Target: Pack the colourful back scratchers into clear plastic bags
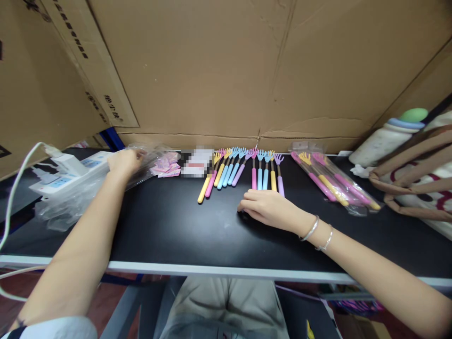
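My left hand point(125, 164) lies on clear plastic bags point(83, 193) at the left of the table, its fingers curled at the bag film; the fingertips are partly hidden. My right hand point(266, 207) rests on the black tabletop, fingers together and bent down, with nothing seen in them. Just behind it lies a group of extendable back scratchers point(265, 176) with pink, blue, yellow and purple handles. Left of that group, more back scratchers point(224, 172) lie side by side in a slanted row. Small pink printed cards point(165, 165) sit in a pile near my left hand.
A white power strip point(77, 172) with a plugged-in charger stands at the far left. Bagged back scratchers point(332, 181) lie to the right. Beyond them are a white bottle point(383, 141) and a bag with brown handles point(416, 181). Cardboard point(212, 70) walls the back.
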A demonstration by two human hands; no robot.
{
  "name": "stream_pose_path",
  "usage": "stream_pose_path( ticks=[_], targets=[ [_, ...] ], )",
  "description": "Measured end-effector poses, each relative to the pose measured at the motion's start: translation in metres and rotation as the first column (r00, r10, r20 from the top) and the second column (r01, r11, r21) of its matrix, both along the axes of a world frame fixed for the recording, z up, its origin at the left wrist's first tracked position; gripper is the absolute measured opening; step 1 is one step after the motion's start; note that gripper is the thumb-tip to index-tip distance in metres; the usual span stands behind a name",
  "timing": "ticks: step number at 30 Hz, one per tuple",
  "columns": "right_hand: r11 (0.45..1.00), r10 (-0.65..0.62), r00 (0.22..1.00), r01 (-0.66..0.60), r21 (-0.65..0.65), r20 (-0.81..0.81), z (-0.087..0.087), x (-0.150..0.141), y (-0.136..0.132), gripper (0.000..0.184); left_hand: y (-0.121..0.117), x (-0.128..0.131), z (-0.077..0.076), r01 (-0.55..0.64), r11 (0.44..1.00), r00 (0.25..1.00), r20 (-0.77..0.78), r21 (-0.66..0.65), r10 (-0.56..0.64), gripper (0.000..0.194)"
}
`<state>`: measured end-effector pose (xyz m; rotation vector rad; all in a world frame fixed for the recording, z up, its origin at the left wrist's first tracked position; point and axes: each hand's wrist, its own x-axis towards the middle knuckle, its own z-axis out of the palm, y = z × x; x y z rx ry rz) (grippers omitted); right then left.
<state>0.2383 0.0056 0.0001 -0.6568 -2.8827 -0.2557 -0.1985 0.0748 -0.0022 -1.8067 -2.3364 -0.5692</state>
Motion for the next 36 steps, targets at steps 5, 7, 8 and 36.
stream_pose_path(
  ticks=[5,7,8,36],
  targets=[
    [1.000,0.013,1.000,-0.013,-0.004,-0.006,0.000,0.000,-0.001,0.024,-0.009,0.022,0.023,-0.005,0.986,0.999,-0.049,0.165,0.014,0.049],
    [1.000,0.013,1.000,-0.013,-0.005,-0.012,-0.001,0.000,-0.001,0.023,-0.014,0.043,0.035,0.006,0.977,0.996,-0.092,0.213,0.014,0.045],
    [1.000,0.007,1.000,-0.008,-0.003,-0.022,-0.002,0.000,-0.001,0.023,-0.017,0.056,0.041,0.021,0.973,0.992,-0.122,0.229,0.007,0.043],
    [0.964,-0.209,0.935,0.247,0.101,-0.287,0.018,0.023,0.017,0.019,-0.054,0.205,0.014,0.855,0.489,0.503,-0.501,0.172,-0.704,0.025]
  ],
)
